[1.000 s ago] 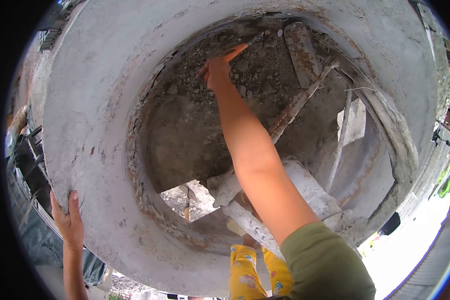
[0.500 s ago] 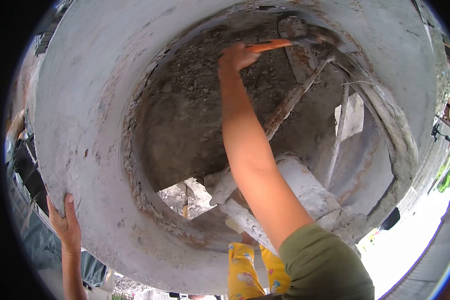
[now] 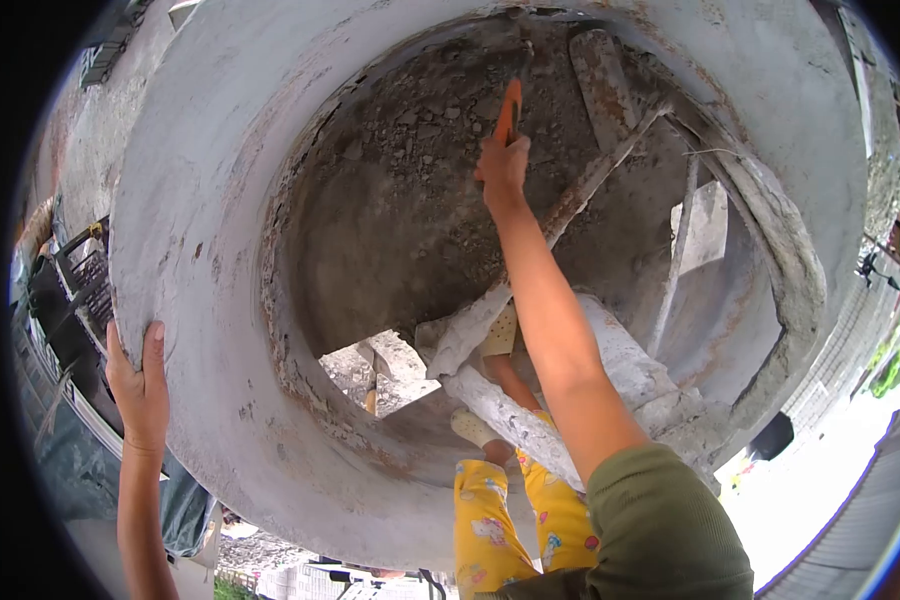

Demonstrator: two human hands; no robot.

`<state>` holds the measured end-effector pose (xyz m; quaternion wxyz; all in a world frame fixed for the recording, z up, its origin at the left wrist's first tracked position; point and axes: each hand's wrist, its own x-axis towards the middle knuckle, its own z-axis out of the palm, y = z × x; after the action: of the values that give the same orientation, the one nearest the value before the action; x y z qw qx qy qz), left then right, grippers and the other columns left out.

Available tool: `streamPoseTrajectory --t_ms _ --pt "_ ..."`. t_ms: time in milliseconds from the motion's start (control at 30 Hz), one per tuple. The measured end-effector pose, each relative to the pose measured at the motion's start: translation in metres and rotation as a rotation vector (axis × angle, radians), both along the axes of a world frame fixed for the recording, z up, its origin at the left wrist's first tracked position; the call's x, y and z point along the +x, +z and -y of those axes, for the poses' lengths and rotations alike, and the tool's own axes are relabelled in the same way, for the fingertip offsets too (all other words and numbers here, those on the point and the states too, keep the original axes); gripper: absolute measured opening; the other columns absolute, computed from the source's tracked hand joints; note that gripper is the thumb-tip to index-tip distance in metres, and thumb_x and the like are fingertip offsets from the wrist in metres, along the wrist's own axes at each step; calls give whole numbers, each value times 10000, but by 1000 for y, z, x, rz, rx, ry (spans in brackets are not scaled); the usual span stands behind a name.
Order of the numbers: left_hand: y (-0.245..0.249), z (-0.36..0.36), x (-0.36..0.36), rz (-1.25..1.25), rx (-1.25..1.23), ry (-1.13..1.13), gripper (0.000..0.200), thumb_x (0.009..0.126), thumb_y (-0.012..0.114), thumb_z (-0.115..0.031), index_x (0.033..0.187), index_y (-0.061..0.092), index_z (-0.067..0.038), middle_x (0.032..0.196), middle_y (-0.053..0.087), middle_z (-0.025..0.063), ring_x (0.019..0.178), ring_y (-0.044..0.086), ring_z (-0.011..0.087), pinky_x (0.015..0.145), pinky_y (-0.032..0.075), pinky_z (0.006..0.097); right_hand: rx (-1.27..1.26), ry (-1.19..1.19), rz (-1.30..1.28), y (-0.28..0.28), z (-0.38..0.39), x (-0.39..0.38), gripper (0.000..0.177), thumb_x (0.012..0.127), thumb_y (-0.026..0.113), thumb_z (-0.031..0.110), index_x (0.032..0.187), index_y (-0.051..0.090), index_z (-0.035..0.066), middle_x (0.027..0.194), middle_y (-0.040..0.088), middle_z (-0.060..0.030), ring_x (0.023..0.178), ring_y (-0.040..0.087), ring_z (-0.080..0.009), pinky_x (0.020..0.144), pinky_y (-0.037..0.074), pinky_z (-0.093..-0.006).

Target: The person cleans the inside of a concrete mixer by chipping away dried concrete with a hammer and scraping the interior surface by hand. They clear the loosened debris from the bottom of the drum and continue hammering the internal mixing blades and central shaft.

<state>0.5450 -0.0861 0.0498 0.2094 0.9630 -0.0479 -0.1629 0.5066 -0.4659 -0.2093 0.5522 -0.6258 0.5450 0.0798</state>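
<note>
Head view: The right hand (image 3: 503,165) was found inside a round drum (image 3: 205,230), its fingers closed around the orange handle of a tool (image 3: 511,105). The tool pointed toward the drum's far wall, over grey rubble (image 3: 410,130); its far end was too indistinct to identify. The left hand (image 3: 140,392) gripped the drum's outer edge at the left, thumb flat on the near face and fingers hooked over the edge, spread only by its thickness; the fingertips behind it were partly hidden. A flat, rusty plate (image 3: 602,90) stood just right of the tool. A crusted bar (image 3: 605,170) ran diagonally behind the right forearm. Yellow trousers (image 3: 485,520) and pale shoes (image 3: 473,428) were noted below.
</note>
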Motion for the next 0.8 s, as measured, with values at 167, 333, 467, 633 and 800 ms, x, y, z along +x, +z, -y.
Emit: streamPoseTrajectory --t_ms 167,333,467,633,800 --pt "-2 3 0 85 38 -53 366 840 537 -176 1072 451 93 889 573 158 785 524 183 746 402 261 -141 55 -22 2 45 12 604 829 471 81 1335 141 59 895 475 -125 558 453 -162 525 423 -344" --pt "-2 1 0 40 49 -19 394 834 550 -196 1083 454 94 877 580 144 802 524 165 752 402 249 -6 131 -136 -9 36 22 643 818 465 62 1353 118 145 1164 383 -151 755 519 -239 645 457 -401" --pt "-8 -5 -3 102 130 -6 428 829 559 -227 1090 452 96 886 582 137 803 518 158 777 393 242 6 198 -56 5 -22 25 672 782 438 -1 1345 113 170 1348 184 -159 925 522 -321 712 447 -438" --pt "-2 3 0 73 23 -25 401 834 548 -247 1056 468 78 884 586 166 795 554 190 751 413 272 -177 600 160 -49 -71 -13 689 802 399 -1 1360 46 196 1325 249 -135 607 525 -234 582 469 -388" --pt "-10 -3 0 239 67 -119 342 839 535 -235 1015 480 54 860 581 189 763 561 266 733 418 289 501 196 -188 55 -30 9 579 843 441 63 1349 182 172 1007 494 -114 603 527 -206 683 464 -434"
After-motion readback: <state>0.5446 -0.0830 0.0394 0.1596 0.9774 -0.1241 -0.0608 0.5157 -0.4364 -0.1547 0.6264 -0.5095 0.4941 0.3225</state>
